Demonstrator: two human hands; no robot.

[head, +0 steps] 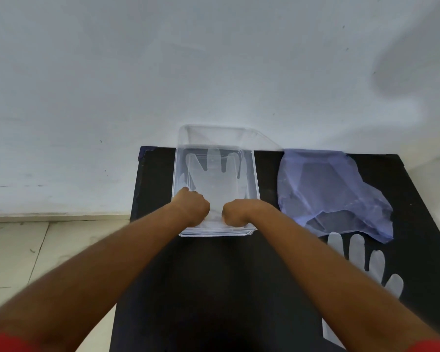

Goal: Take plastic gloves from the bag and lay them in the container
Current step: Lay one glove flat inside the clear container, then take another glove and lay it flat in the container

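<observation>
Beyond the fists: glove (214,174) lay flat in container (255,174).
Left hand (192,208): clenched at glove cuff.
Right hand (235,214): clenched likewise.
Right of right hand: bag (328,189), second glove (366,260).

Both hands (215,212) fisted on glove (214,174) in container (255,174).

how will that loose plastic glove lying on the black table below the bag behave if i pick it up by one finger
The glove looks like thin see-through film lying flat, so it will probably droop limp and weigh almost nothing. It may cling or slip between fingers, as smooth film tends to. The crumpled purple bag beside it suggests the same soft plastic.
</observation>
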